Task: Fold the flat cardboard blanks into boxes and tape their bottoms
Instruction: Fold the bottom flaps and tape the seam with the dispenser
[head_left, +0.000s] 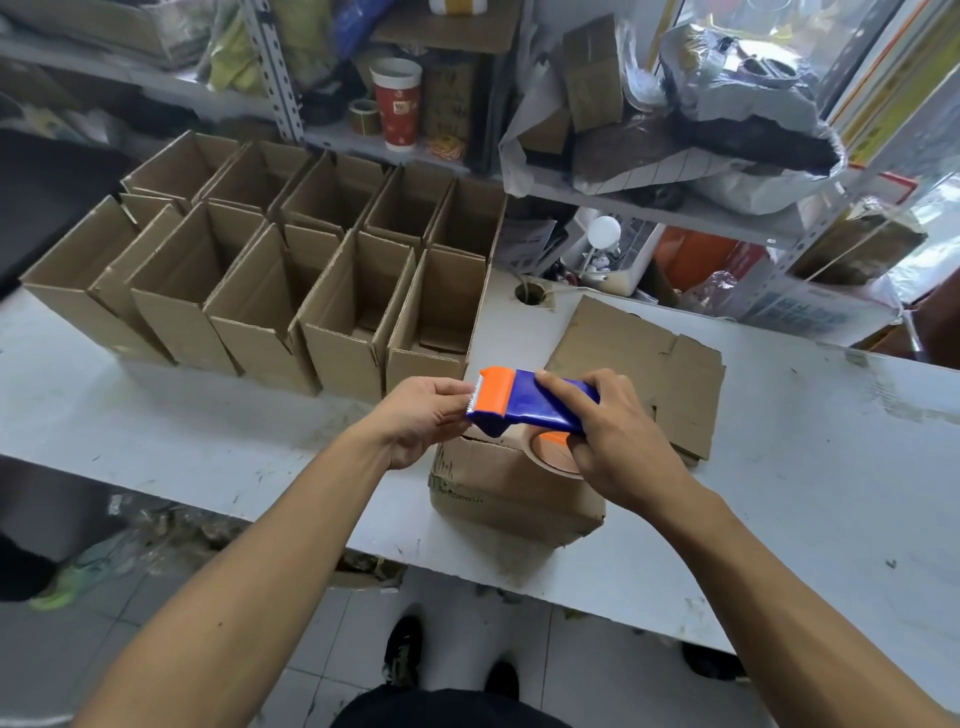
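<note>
Hands: right (618, 447) grips blue tape dispenser (535, 402); no legible writing.

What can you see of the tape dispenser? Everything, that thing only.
The tape dispenser is glossy blue plastic with an orange front cap and a toothed metal cutting edge pointing left. A brown tape roll on an orange hub sits under it. It lies roughly level, just above the upturned box at the table's near edge. The right hand grips its rear and roll; the left hand touches it at the blade end.
</note>
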